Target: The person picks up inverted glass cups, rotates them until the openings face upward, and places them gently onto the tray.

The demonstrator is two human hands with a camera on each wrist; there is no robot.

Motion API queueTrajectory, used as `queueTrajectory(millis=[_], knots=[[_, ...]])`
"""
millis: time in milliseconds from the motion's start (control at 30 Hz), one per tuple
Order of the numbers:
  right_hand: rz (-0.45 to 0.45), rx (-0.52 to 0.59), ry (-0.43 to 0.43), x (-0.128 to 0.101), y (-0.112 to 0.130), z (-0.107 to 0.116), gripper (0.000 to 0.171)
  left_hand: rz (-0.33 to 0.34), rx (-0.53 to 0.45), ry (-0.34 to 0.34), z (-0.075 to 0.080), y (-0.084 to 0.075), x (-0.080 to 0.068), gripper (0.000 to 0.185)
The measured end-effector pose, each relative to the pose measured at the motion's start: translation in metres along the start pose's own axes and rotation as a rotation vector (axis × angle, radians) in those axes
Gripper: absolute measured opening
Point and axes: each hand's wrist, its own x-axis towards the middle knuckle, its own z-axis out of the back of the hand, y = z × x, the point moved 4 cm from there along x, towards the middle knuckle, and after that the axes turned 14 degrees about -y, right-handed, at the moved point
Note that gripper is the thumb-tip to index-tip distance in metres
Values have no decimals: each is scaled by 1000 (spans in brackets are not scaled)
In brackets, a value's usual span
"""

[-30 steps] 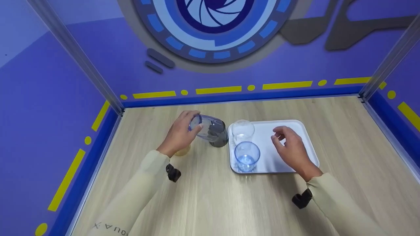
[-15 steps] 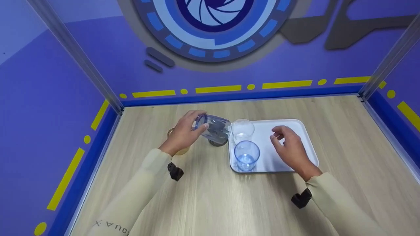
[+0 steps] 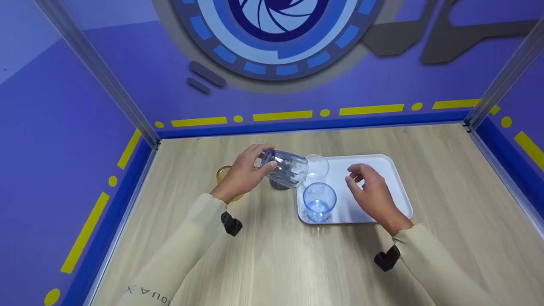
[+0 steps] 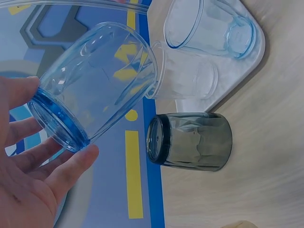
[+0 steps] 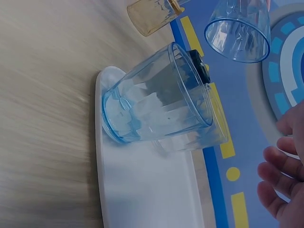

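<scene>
My left hand (image 3: 244,172) grips a blue-tinted clear tumbler (image 3: 291,170) by its thick base, fingers and thumb round it. The tumbler is tilted in the air, its mouth facing right and down toward the white tray (image 3: 378,212). On the tray's left side a second blue tumbler (image 3: 319,203) stands upright in front of a colourless one (image 3: 319,165), which the held tumbler partly overlaps in the head view. Over the tray's right part hovers my right hand (image 3: 374,191), fingers loosely bent, holding nothing. A smoky grey tumbler (image 4: 194,142) stands upside down on the table below the held one.
An amber tumbler (image 5: 149,16) stands on the table at left, mostly hidden behind my left hand in the head view. Purple-blue panels (image 3: 297,100) wall in the wooden table (image 3: 272,263) at the back and sides.
My left hand has moved right with the tumbler, from over the grey tumbler to the tray's left edge. My right hand has shifted only slightly left.
</scene>
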Motion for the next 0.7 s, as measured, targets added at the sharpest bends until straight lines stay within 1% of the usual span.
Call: queueTrajectory(millis=[233, 467, 700], knots=[[7, -12, 17, 0, 3, -1, 18, -17, -24, 3, -3, -5, 1, 43], [-7, 10, 20, 0, 5, -3, 18, -30, -39, 18, -6, -7, 1, 42], [-7, 8, 26, 0, 6, -5, 19, -43, -69, 25, -9, -10, 1, 41]])
